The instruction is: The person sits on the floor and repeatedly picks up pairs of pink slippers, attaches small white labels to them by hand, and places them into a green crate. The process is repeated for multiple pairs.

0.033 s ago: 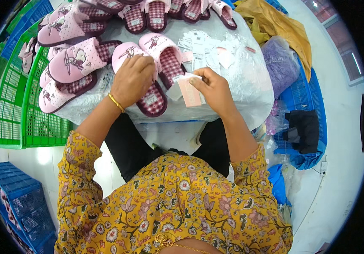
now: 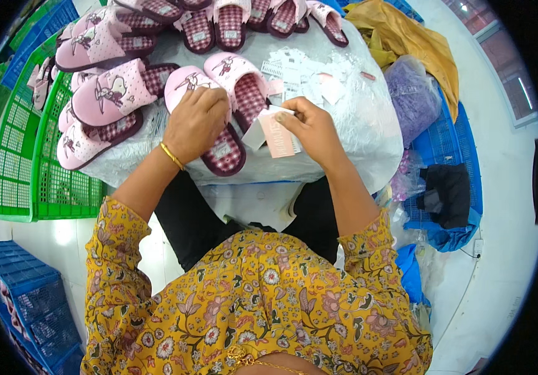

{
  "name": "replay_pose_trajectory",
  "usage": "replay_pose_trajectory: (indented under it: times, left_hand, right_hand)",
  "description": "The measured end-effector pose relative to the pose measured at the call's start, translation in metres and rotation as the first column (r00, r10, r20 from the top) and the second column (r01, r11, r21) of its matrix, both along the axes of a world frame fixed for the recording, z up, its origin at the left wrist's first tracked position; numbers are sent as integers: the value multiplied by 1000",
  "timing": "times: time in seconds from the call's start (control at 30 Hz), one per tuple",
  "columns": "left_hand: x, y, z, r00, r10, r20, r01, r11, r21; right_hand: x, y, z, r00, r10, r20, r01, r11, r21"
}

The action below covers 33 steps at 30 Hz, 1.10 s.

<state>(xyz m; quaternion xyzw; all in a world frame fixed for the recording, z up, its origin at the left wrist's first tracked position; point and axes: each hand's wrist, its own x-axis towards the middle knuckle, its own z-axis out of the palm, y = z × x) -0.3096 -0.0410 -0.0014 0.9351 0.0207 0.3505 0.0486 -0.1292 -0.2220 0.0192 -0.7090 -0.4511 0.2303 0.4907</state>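
Note:
A pair of pink slippers with plum checked insoles lies in front of me. My left hand [image 2: 197, 122] is closed over the opening of the left slipper [image 2: 183, 81], its fingertips partly hidden. That slipper's heel points toward me. Touching its side is the right slipper [image 2: 234, 70]. In my right hand [image 2: 311, 130] a folded pink and white card tag [image 2: 275, 137] is pinched between thumb and fingers, beside the right slipper's heel. Loose white and pink paper tags [image 2: 297, 72] are strewn beyond my right hand.
More pink slippers [image 2: 106, 100] are stacked at the left and along the far side of the plastic-covered table [image 2: 363, 147]. Green crates [image 2: 63, 194] stand left, a blue crate [image 2: 38, 300] lower left. A purple bundle [image 2: 413, 94] and blue basket [image 2: 450, 140] are at the right.
The card tag in my right hand has turned slightly, so its printed face shows more clearly. My left hand keeps its place on the slipper.

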Motion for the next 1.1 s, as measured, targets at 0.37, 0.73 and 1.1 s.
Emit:
replay_pose_trajectory:
  times: [0.37, 0.73, 1.1]
  left_hand:
    - [9, -14, 4, 968, 55, 243, 223, 242, -944]
    - [18, -22, -17, 998, 0, 59, 57, 253, -966]
    - [18, -15, -20, 994, -44, -103, -83, 317, -945]
  right_hand:
    - [-3, 26, -28, 740, -81, 667, 4, 993, 116]
    - [-1, 40, -31, 810, -74, 582, 43, 997, 66]
    - [8, 45, -33, 895, 13, 446, 74, 981, -177]
